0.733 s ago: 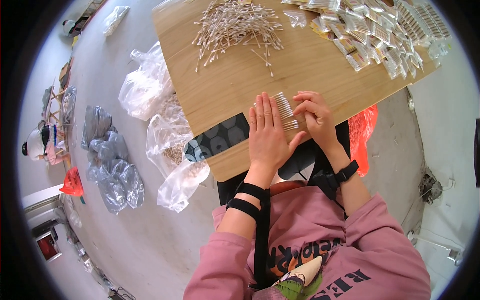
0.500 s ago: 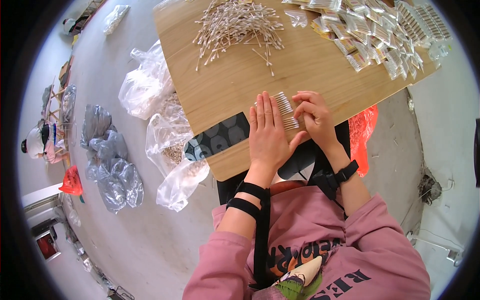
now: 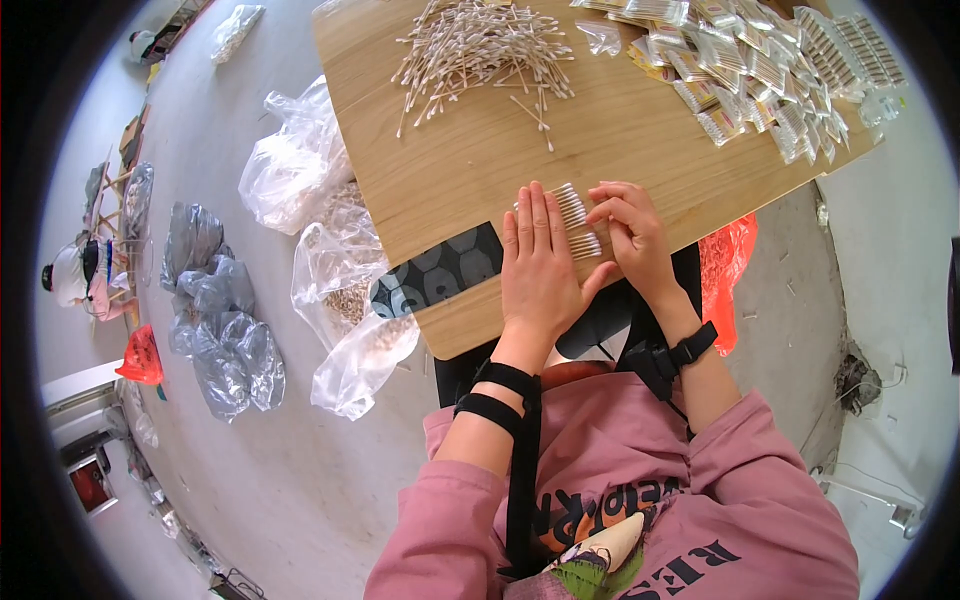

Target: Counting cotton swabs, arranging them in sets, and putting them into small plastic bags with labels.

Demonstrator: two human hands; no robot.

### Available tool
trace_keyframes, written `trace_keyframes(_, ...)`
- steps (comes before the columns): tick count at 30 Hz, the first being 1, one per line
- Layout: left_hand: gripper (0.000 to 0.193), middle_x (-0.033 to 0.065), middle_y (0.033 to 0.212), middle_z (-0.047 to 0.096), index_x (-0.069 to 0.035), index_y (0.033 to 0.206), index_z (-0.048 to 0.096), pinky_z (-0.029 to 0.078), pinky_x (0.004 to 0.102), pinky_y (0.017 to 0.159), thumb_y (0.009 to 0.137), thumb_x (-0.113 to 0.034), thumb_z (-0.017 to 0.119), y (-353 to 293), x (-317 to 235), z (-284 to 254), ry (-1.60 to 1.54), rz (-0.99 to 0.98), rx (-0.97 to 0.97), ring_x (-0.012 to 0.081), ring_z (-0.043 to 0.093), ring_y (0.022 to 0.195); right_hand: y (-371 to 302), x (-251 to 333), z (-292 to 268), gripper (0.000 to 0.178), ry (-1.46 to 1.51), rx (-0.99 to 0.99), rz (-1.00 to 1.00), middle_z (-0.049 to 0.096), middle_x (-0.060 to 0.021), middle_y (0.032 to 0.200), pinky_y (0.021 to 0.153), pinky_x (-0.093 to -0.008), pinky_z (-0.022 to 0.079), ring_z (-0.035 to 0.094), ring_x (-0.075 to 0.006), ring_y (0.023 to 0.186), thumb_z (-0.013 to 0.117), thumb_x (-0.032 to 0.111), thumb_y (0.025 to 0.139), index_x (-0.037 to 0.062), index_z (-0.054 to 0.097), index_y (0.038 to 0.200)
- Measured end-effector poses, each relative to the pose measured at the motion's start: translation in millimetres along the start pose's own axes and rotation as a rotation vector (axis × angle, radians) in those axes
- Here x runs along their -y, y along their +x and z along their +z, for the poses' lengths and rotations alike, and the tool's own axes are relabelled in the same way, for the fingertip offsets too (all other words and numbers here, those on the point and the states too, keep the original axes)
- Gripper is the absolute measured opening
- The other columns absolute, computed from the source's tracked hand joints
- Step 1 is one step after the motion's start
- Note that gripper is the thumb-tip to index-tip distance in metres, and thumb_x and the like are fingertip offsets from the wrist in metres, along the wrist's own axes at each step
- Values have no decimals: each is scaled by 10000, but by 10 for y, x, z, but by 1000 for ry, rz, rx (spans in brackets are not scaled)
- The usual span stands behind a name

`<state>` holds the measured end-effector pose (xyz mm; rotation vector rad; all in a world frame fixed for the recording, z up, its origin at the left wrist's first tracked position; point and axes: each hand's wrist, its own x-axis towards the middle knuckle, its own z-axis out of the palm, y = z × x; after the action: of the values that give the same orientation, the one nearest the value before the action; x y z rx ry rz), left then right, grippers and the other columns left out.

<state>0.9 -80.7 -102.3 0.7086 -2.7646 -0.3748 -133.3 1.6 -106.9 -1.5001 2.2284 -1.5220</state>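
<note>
A neat row of cotton swabs (image 3: 577, 218) lies side by side on the wooden table (image 3: 420, 180) near its front edge. My left hand (image 3: 540, 255) rests flat over the left part of the row, fingers straight and together, thumb out to the right; it hides some of the swabs. Just right of the row, my right hand (image 3: 638, 232) is held with its fingers loosely bent and somewhat apart, the fingertips near the swab ends. Nothing shows between those fingers. A big loose heap of cotton swabs (image 3: 480, 55) lies at the far side of the table.
Filled clear packets of swabs (image 3: 740, 70) are piled at the far right. A dark hexagon-patterned object (image 3: 440, 270) lies left of my left hand. Clear bags (image 3: 335, 250), grey bags (image 3: 225, 320) and a red bag (image 3: 728, 280) surround the table. Another person (image 3: 75, 275) is far left.
Both hands keep nearly the same pose over and beside the swab row. The whole view has shifted very slightly.
</note>
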Motion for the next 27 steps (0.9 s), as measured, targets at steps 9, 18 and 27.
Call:
trace_keyframes(9,1052,281,1541,215,121,1452,239,122,464,1187,833,-676,539,4,3,12,-16,1,-8,368,159,1467,7,-1,1,125,-33,12,-19,644,-90,1028,905,-364,477,579,-286,1059,577,-61,792,39,648,819)
trace_keyframes(18,1051,280,1543,210,121,1452,236,119,461,1188,833,-673,541,-5,5,5,-17,-5,3,364,157,1468,4,18,16,192,-43,0,-4,636,-94,1085,915,-377,474,573,-290,1075,547,-65,794,51,655,902)
trace_keyframes(27,1033,278,1545,208,116,1450,249,121,458,1187,836,-659,546,15,4,3,-20,-2,-10,366,154,1469,31,14,1,180,-106,28,-35,630,-98,1095,920,-376,470,564,-296,1089,540,-60,797,51,651,885)
